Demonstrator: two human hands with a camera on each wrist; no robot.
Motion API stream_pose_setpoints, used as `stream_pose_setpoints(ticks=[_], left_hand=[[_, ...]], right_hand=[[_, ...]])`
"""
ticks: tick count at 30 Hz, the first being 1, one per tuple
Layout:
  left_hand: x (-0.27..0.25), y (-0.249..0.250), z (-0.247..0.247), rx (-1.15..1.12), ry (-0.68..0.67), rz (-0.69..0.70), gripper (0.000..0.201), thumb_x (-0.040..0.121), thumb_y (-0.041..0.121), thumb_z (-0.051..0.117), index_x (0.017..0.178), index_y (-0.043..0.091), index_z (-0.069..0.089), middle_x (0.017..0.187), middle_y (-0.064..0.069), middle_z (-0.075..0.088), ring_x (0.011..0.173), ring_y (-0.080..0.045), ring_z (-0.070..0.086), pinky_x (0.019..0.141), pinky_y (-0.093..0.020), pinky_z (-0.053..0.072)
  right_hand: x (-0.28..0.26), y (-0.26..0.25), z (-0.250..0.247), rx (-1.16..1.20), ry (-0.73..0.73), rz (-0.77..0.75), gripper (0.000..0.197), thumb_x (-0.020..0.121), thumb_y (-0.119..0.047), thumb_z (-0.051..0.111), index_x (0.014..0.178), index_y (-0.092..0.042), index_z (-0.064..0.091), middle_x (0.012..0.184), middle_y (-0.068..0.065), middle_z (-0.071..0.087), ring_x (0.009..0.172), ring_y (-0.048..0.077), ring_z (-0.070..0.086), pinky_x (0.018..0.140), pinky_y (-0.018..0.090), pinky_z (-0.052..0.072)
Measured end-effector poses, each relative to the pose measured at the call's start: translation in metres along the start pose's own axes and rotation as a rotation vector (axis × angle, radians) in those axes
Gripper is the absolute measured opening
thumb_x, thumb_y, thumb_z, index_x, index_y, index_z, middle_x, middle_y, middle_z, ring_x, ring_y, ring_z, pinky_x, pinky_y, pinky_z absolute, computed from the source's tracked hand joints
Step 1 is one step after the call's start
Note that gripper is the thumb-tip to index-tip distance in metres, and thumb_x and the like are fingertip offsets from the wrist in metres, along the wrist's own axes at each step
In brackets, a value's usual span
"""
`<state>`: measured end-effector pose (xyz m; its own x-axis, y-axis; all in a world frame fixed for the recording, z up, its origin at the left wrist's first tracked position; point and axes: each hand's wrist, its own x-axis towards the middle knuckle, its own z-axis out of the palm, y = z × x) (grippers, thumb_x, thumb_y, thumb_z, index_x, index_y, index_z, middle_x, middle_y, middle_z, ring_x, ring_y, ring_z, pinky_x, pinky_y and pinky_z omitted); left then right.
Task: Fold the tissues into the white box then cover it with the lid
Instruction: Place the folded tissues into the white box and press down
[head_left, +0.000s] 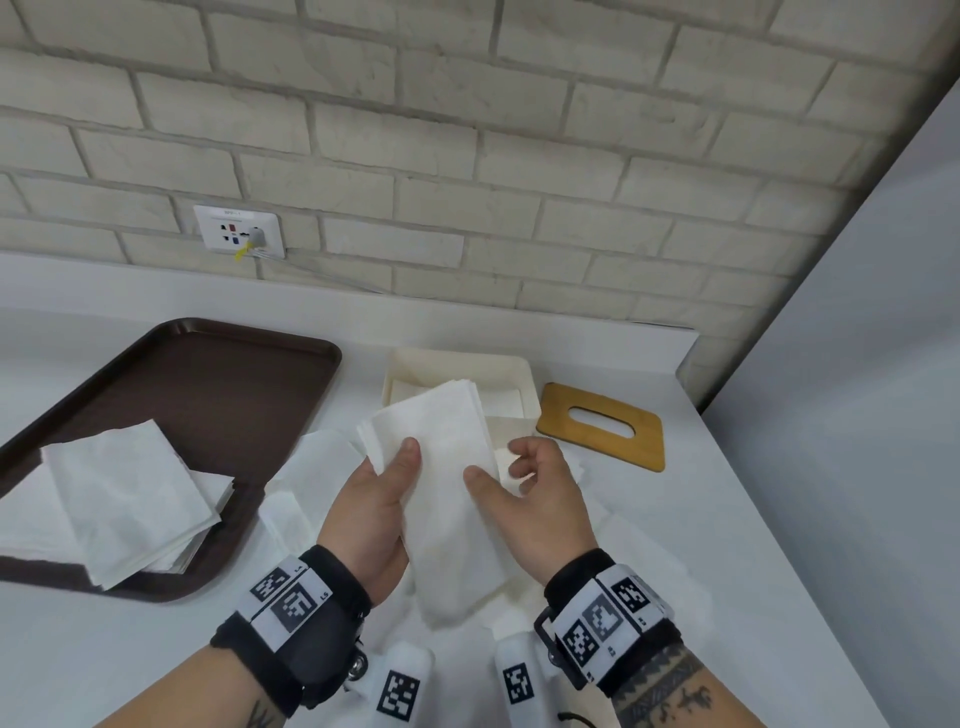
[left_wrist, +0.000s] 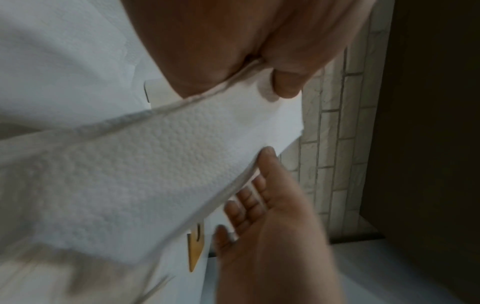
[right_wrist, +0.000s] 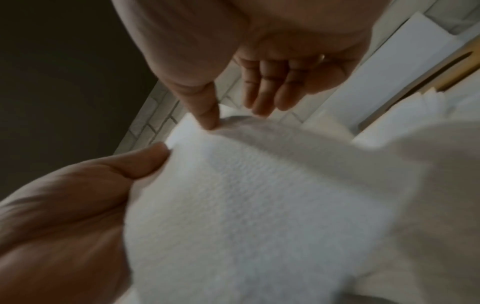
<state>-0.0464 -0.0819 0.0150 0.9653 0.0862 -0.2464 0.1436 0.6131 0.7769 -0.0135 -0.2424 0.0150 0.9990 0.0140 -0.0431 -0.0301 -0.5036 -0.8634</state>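
Note:
A folded white tissue is held up over the counter. My left hand grips its left edge, thumb on top and fingers beneath. My right hand touches the tissue's right edge with the thumb tip, and its other fingers are loose and off the paper. Close up, the tissue is embossed and several layers thick, and the right thumb touches its edge. The white box stands open just beyond the hands, with folded tissue lying inside. The wooden lid with an oval slot lies flat to the box's right.
A brown tray at the left carries a stack of unfolded tissues. More loose tissues lie on the white counter under my hands. A brick wall with a socket runs behind. The counter ends at the right.

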Motion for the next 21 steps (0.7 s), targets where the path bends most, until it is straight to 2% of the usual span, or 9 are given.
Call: stream_pose_setpoints(ticks=[2, 3, 5, 8, 10, 13, 15, 18, 21], left_hand=[[0.001, 0.005, -0.001, -0.085, -0.004, -0.001, 0.040, 0.105, 0.030, 0.047, 0.135, 0.007, 0.059, 0.125, -0.020, 0.072, 0.113, -0.038, 0.071, 0.094, -0.056, 0.058], [0.001, 0.008, -0.001, -0.126, 0.005, 0.000, 0.039, 0.105, 0.031, 0.047, 0.133, 0.009, 0.060, 0.124, -0.019, 0.072, 0.111, -0.036, 0.072, 0.096, -0.058, 0.056], [0.003, 0.013, -0.005, -0.198, 0.024, -0.002, 0.038, 0.104, 0.034, 0.048, 0.130, 0.010, 0.063, 0.123, -0.017, 0.073, 0.108, -0.034, 0.073, 0.098, -0.057, 0.052], [0.007, 0.020, -0.017, -0.248, 0.028, 0.027, 0.034, 0.104, 0.028, 0.051, 0.131, 0.011, 0.063, 0.125, -0.014, 0.073, 0.114, -0.031, 0.071, 0.100, -0.056, 0.054], [0.012, 0.023, -0.032, -0.138, 0.093, 0.108, 0.025, 0.101, 0.011, 0.054, 0.122, 0.013, 0.065, 0.118, -0.011, 0.075, 0.105, -0.025, 0.074, 0.088, -0.044, 0.062], [0.013, 0.021, -0.054, 0.226, 0.170, 0.168, 0.027, 0.094, -0.007, 0.060, 0.112, 0.012, 0.064, 0.110, -0.012, 0.077, 0.092, -0.021, 0.075, 0.081, -0.035, 0.062], [0.013, 0.015, -0.063, 0.455, 0.181, 0.191, 0.032, 0.090, -0.010, 0.066, 0.112, 0.012, 0.065, 0.101, -0.010, 0.079, 0.090, -0.022, 0.075, 0.080, -0.033, 0.058], [0.016, -0.002, -0.072, 0.690, 0.204, 0.175, 0.045, 0.086, -0.007, 0.072, 0.115, 0.026, 0.065, 0.096, -0.005, 0.075, 0.084, -0.019, 0.070, 0.075, -0.028, 0.054], [0.020, -0.018, -0.076, 0.804, 0.193, 0.150, 0.053, 0.086, -0.003, 0.072, 0.115, 0.040, 0.058, 0.105, 0.001, 0.072, 0.083, -0.020, 0.069, 0.076, -0.030, 0.054]], right_hand=[[0.004, 0.008, -0.007, 0.025, -0.151, 0.016, 0.087, 0.060, -0.070, 0.077, 0.134, -0.040, 0.043, 0.130, -0.020, 0.047, 0.119, 0.001, 0.045, 0.102, 0.029, 0.041], [0.005, 0.011, -0.010, 0.061, -0.252, 0.013, 0.088, 0.059, -0.065, 0.082, 0.135, -0.037, 0.046, 0.133, -0.019, 0.050, 0.121, 0.002, 0.048, 0.104, 0.032, 0.044], [0.006, 0.017, -0.011, 0.176, -0.372, 0.012, 0.064, 0.066, -0.042, 0.090, 0.120, -0.023, 0.061, 0.119, -0.005, 0.069, 0.109, 0.011, 0.065, 0.098, 0.039, 0.053], [0.009, 0.021, -0.011, 0.353, -0.274, 0.041, 0.035, 0.072, -0.022, 0.088, 0.101, -0.011, 0.071, 0.100, 0.009, 0.077, 0.095, 0.030, 0.073, 0.092, 0.053, 0.055], [0.015, 0.022, -0.013, 0.502, -0.157, 0.056, 0.021, 0.079, -0.010, 0.082, 0.097, -0.014, 0.072, 0.097, 0.009, 0.077, 0.092, 0.029, 0.073, 0.091, 0.051, 0.056], [0.022, 0.019, -0.019, 0.534, -0.026, -0.055, 0.019, 0.082, -0.003, 0.077, 0.090, -0.020, 0.073, 0.088, -0.002, 0.076, 0.084, 0.015, 0.070, 0.079, 0.027, 0.056], [0.022, 0.019, -0.019, 0.457, -0.004, -0.115, 0.021, 0.083, -0.001, 0.075, 0.088, -0.022, 0.072, 0.085, -0.007, 0.074, 0.081, 0.007, 0.067, 0.076, 0.019, 0.052], [0.020, 0.033, -0.011, 0.345, -0.021, -0.095, 0.024, 0.084, -0.005, 0.076, 0.094, -0.026, 0.069, 0.093, -0.006, 0.075, 0.088, 0.011, 0.070, 0.080, 0.024, 0.055], [0.017, 0.048, 0.002, 0.201, -0.069, -0.014, 0.037, 0.080, -0.014, 0.079, 0.105, -0.035, 0.063, 0.102, -0.009, 0.070, 0.095, 0.010, 0.067, 0.088, 0.028, 0.055]])
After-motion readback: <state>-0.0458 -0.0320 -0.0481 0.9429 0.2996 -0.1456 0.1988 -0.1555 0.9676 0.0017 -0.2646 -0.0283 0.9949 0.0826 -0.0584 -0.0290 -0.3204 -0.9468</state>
